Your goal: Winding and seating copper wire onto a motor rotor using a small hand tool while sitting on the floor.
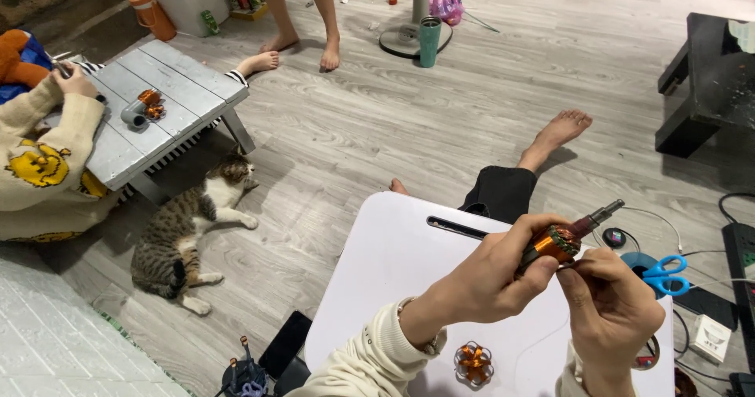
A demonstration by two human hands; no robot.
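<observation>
The scene was lit evenly and brightly from overhead, and only soft shadows were cast beneath the white lap table (409, 240) and the grey low table (169, 110). Mild glare was seen on the white surface. Edges were bent by wide-angle distortion; focus was kept sharp throughout.

A white bench (393, 255) with rounded corners and a dark slot near its far edge carries a small copper-wound star-shaped part (474, 362) near the front edge — blue-handled scissors (664, 275) lie at its right side. The bench stands on a grey plank floor (440, 121), where a tabby cat (185, 232) lies — near a low grey bench (169, 106).
</observation>
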